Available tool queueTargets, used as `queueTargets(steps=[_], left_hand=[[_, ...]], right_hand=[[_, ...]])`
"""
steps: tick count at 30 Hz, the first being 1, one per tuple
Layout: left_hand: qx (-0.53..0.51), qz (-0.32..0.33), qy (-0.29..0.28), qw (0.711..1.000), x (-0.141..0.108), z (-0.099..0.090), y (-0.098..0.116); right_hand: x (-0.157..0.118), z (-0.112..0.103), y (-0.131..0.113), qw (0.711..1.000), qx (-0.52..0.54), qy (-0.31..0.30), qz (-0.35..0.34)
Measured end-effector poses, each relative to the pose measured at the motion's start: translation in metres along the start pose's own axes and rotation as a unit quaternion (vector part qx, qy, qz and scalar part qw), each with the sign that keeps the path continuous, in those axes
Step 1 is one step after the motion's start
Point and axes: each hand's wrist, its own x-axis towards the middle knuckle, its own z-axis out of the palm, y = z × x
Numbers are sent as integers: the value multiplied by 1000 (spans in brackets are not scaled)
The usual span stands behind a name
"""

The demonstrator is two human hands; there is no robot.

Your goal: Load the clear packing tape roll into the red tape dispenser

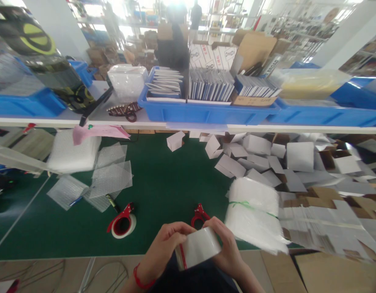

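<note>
Both hands close around a tape roll (197, 248) in a red dispenser — the left hand (163, 250) grips its left side, the right hand (226, 248) its right side. The roll sits between the palms, above the near edge of the green table (163, 183).

Both hands are gripping a small package wrapped in clear tape (199, 247) near the bench's front edge, the left hand (165, 248) and right hand (226, 248) on either side. A red tape dispenser (123, 223) is lying on the green bench (163, 183), and a bundle of white foam bags (255, 213) is sitting just right.
</note>
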Motion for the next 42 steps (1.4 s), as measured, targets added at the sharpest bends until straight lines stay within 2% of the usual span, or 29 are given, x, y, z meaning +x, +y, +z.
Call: queueTargets(steps=[4, 11, 15, 19, 23, 28, 31, 35, 37, 39, 40, 42], left_hand=[[35, 7, -3, 999, 1, -2, -3], [-27, -5, 17, 999, 4, 0, -18], [-66, -22, 10, 998, 1, 2, -12], [-2, 1, 7, 1000, 1, 1, -6], [22, 8, 5, 1000, 3, 1, -9], [22, 20, 12, 999, 4, 0, -17], [-3, 15, 21, 1000, 3, 1, -16], [-18, 16, -2, 1000, 0, -1, -10], [32, 27, -17, 999, -1, -4, -6], [91, 51, -29, 994, -2, -9, -4], [121, 72, -31, 990, -3, -12, -4], [182, 115, -33, 976, -4, -18, -3]], right_hand=[[-3, 3, 0, 1000, 0, -11, 17], [0, 3, -3, 1000, -7, 10, 7], [1, 2, -4, 1000, -7, 18, -1], [1, 0, -6, 1000, -6, 23, -13], [0, 0, -6, 999, -14, 21, -22], [-3, 1, -4, 1000, -7, 14, -5], [-6, 3, 0, 999, -5, 33, -7], [-10, 6, 7, 998, -1, 52, -20], [-13, 3, 10, 999, 24, 36, 0], [-15, -4, 10, 994, 92, -22, 62], [-16, -8, 9, 980, 152, -65, 108], [-14, -17, 8, 920, 302, -134, 211]])
